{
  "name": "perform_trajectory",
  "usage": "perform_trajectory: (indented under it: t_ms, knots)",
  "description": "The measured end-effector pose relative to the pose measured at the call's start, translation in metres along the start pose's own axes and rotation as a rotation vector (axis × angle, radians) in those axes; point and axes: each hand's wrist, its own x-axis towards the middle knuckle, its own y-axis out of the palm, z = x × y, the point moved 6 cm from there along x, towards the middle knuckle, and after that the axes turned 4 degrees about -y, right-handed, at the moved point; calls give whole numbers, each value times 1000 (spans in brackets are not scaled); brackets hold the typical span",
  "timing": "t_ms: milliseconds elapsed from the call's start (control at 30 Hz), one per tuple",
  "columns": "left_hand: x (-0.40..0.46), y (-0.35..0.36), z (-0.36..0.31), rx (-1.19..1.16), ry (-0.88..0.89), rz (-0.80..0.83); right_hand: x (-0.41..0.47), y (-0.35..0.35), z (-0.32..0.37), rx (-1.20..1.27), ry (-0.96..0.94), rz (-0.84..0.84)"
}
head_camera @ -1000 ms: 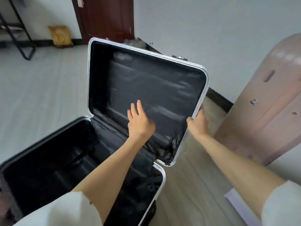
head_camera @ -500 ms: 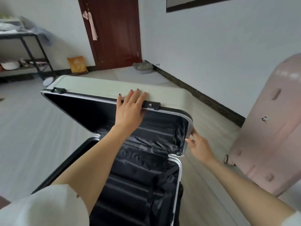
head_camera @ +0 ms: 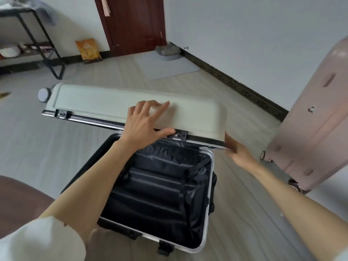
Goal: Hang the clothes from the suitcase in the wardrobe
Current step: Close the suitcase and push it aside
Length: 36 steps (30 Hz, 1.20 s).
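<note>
A white hard-shell suitcase lies on the floor with its base (head_camera: 209, 194) towards me. Inside the base I see only black lining (head_camera: 160, 185) and straps, no clothes. The lid (head_camera: 105, 106) is tipped down low over the far end of the base, white shell upward, with a narrow gap left. My left hand (head_camera: 143, 125) lies on the lid's front edge, fingers spread on the shell and thumb at the rim beside a metal latch (head_camera: 179, 135). My right hand (head_camera: 237, 149) holds the lid's right corner from below. No wardrobe is in view.
A pink suitcase (head_camera: 316, 119) stands upright at the right, close to my right arm. Farther back are a dark red door (head_camera: 135, 23), a grey basin (head_camera: 167, 50), an orange bag (head_camera: 88, 50) and a black metal rack (head_camera: 43, 44). A brown surface (head_camera: 17, 196) fills the lower left.
The lid has swung from upright down towards the base. My left hand moved from the inner lining to the outer shell, and my right hand followed the lid's corner down.
</note>
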Motion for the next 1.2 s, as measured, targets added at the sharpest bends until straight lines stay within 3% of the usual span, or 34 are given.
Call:
perform_trajectory:
  t_ms: [133,200,333,433,600,733,800,933,1033,1200]
  knots:
    - [-13,23,1,23,-20,182,3,-4,7,408,153,-122]
    - [-27,37,-4,67,8,186,3,2,16,499,160,-177]
    - [-51,62,-16,68,-16,100,-8,21,19,478,87,-297]
    - [-72,84,-28,84,-34,56,-16,34,15,408,58,-285]
    - [-96,125,-40,84,-73,104,-33,57,-20,158,102,-243]
    - [-118,165,-48,106,-149,337,-50,84,-66,67,136,-150]
    - [-135,178,-45,85,-220,376,-55,97,-80,10,118,-149]
    - [-140,190,-41,63,-211,369,-52,111,-62,-476,-197,-300]
    - [-148,185,-30,102,-135,242,-53,144,-44,-783,-448,-176]
    - [-168,182,15,79,-252,185,-55,168,-64,-1030,-539,-133]
